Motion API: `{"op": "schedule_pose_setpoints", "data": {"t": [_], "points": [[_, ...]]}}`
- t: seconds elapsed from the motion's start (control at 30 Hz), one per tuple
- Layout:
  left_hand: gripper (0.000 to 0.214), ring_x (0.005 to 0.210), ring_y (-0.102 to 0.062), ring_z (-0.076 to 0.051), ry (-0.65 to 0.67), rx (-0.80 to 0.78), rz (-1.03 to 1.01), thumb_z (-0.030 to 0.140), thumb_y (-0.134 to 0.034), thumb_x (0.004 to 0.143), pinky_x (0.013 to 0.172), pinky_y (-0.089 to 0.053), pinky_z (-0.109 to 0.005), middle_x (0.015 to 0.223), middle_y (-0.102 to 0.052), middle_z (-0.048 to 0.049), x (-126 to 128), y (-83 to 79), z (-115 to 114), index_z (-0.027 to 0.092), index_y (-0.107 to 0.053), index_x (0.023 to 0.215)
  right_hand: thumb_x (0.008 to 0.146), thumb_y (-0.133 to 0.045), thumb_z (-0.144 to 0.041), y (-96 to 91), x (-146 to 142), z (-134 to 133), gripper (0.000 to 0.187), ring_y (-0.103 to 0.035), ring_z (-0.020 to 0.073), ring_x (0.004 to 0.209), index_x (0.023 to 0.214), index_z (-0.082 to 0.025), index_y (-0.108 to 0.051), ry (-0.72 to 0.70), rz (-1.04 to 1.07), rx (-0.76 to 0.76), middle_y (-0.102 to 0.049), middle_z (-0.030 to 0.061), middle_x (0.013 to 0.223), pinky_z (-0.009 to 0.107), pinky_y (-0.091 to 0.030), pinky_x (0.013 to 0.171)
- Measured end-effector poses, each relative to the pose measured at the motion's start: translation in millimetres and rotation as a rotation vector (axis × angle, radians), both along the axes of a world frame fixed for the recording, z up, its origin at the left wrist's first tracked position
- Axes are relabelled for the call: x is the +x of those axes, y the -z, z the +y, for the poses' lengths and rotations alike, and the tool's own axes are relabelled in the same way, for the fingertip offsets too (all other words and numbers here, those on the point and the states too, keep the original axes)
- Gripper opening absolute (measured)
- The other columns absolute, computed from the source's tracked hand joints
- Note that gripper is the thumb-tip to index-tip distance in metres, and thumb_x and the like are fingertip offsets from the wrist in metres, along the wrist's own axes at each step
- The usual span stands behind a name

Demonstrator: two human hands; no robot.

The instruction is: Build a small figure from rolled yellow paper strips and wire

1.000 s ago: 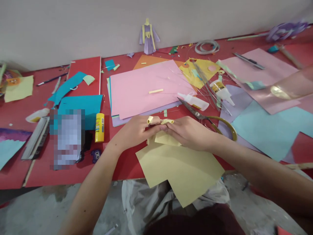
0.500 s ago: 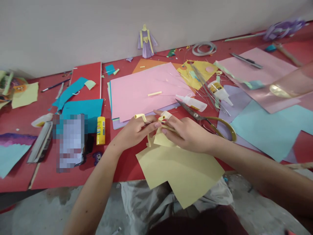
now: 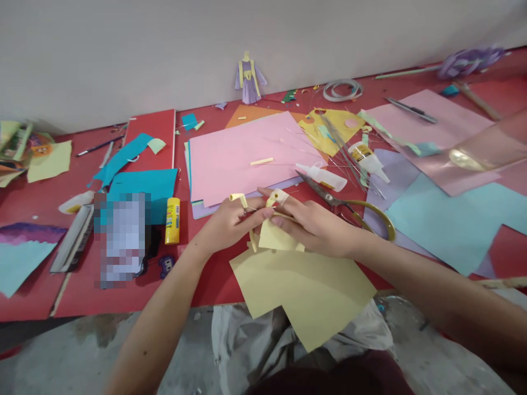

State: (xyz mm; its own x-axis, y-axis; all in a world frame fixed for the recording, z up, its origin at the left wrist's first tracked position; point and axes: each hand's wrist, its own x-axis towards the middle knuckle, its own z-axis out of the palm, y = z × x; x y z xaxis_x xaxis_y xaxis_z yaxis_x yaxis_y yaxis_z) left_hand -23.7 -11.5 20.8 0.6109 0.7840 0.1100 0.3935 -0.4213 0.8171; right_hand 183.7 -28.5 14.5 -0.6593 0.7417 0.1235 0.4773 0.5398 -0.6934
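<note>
My left hand [image 3: 224,225] and my right hand [image 3: 317,222] meet above the table's front edge, both closed on a small pale yellow paper piece [image 3: 280,236]. Rolled tubes of yellow paper [image 3: 237,197] stick out on a thin wire past my left fingers, and one hangs below them. A white band [image 3: 280,196] wraps a finger of my right hand. Under the hands lies a large yellow sheet [image 3: 304,296], hanging over the edge onto the lap. The fingers hide exactly where the wire meets the paper.
Dark-bladed scissors [image 3: 346,203] lie right of my hands, beside a white glue bottle [image 3: 325,176]. A yellow glue stick [image 3: 172,220] stands at left near a pixelated phone [image 3: 123,236]. Pink sheets [image 3: 242,148] lie ahead; a purple paper figure [image 3: 249,79] leans on the wall.
The camera view has shifted slightly, so the table's back sits lower. My fingers have moved a little, and more of the small yellow paper piece shows below them.
</note>
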Motion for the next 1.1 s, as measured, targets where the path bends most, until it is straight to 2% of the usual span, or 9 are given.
{"op": "schedule_pose_setpoints", "data": {"t": [0.1, 0.17, 0.23, 0.3, 0.5, 0.67, 0.83, 0.97, 1.1], "points": [[0.031, 0.056, -0.050, -0.007, -0.063, 0.064, -0.040, 0.029, -0.050, 0.095, 0.055, -0.038, -0.019, 0.059, -0.053, 0.0042, 0, -4.5, -2, 0.017, -0.051, 0.067, 0.101, -0.040, -0.034, 2.1, 1, 2, 0.034, -0.064, 0.0164, 0.071, 0.125, -0.013, -0.051, 0.027, 0.092, 0.032, -0.069, 0.0082, 0.092, 0.024, -0.042, 0.061], [0.031, 0.054, -0.050, -0.007, -0.086, 0.043, -0.070, 0.028, -0.049, 0.096, 0.054, -0.038, -0.019, 0.057, -0.054, 0.0045, -1, -6.5, -2, 0.017, -0.053, 0.067, 0.101, -0.040, -0.036, 3.1, 2, 3, 0.028, -0.060, 0.0134, 0.066, 0.106, -0.014, -0.058, 0.071, 0.153, 0.060, -0.066, 0.0050, 0.082, 0.022, -0.041, 0.059], [0.032, 0.051, -0.049, -0.007, -0.105, 0.010, -0.086, 0.029, -0.049, 0.096, 0.052, -0.037, -0.019, 0.054, -0.054, 0.0046, -2, -7.4, -3, 0.017, -0.052, 0.066, 0.102, -0.040, -0.036, 3.6, 2, 4, 0.030, -0.053, 0.0099, 0.059, 0.085, -0.016, -0.056, 0.095, 0.204, 0.095, -0.058, 0.0005, 0.071, 0.021, -0.038, 0.056], [0.033, 0.051, -0.049, -0.007, -0.121, 0.003, -0.078, 0.029, -0.050, 0.095, 0.051, -0.037, -0.019, 0.054, -0.053, 0.0042, -2, -7.5, -3, 0.017, -0.051, 0.063, 0.102, -0.041, -0.034, 4.2, 1, 5, 0.032, -0.046, 0.0082, 0.055, 0.076, -0.018, -0.051, 0.091, 0.222, 0.146, -0.050, -0.0025, 0.065, 0.020, -0.034, 0.054], [0.031, 0.056, -0.049, -0.008, -0.149, 0.013, -0.068, 0.027, -0.052, 0.093, 0.054, -0.037, -0.020, 0.058, -0.053, 0.0036, -2, -6.5, -2, 0.017, -0.051, 0.063, 0.102, -0.041, -0.035, 8.7, 0, 5, 0.029, -0.040, 0.0088, 0.052, 0.079, -0.018, -0.049, 0.127, 0.125, 0.216, -0.045, -0.0042, 0.061, 0.022, -0.030, 0.052], [0.022, 0.060, -0.048, -0.009, -0.122, -0.011, -0.105, 0.027, -0.055, 0.091, 0.056, -0.037, -0.020, 0.063, -0.053, 0.0038, 0, -7.5, -2, 0.017, -0.055, 0.071, 0.103, -0.036, -0.036, 11.6, 0, 4, 0.029, -0.043, 0.0102, 0.051, 0.086, -0.017, -0.051, 0.110, 0.048, 0.247, -0.049, -0.0024, 0.062, 0.023, -0.029, 0.052], [0.026, 0.057, -0.042, -0.008, -0.142, -0.032, -0.098, 0.024, -0.051, 0.092, 0.055, -0.034, -0.021, 0.060, -0.045, 0.0049, 1, -8.7, -4, 0.017, -0.049, 0.066, 0.102, -0.037, -0.038, 11.5, 0, 3, 0.032, -0.035, 0.0100, 0.045, 0.078, -0.019, -0.048, 0.104, 0.002, 0.374, -0.038, -0.0054, 0.054, 0.024, -0.023, 0.048], [0.032, 0.055, -0.036, -0.007, -0.183, -0.063, -0.122, 0.026, -0.052, 0.092, 0.053, -0.031, -0.021, 0.059, -0.037, 0.0050, 0, -6.3, -3, 0.017, -0.043, 0.062, 0.102, -0.038, -0.038, 10.7, -1, 3, 0.035, -0.032, 0.0091, 0.045, 0.073, -0.020, -0.045, 0.127, 0.016, 0.434, -0.037, -0.0057, 0.053, 0.024, -0.022, 0.047], [0.034, 0.055, -0.036, -0.007, -0.189, -0.102, -0.146, 0.028, -0.053, 0.091, 0.053, -0.030, -0.021, 0.059, -0.036, 0.0049, 0, -3.9, -2, 0.017, -0.042, 0.062, 0.103, -0.036, -0.036, 11.6, -1, 3, 0.036, -0.028, 0.0091, 0.044, 0.071, -0.020, -0.045, 0.152, 0.005, 0.469, -0.035, -0.0058, 0.052, 0.024, -0.020, 0.046]]}}
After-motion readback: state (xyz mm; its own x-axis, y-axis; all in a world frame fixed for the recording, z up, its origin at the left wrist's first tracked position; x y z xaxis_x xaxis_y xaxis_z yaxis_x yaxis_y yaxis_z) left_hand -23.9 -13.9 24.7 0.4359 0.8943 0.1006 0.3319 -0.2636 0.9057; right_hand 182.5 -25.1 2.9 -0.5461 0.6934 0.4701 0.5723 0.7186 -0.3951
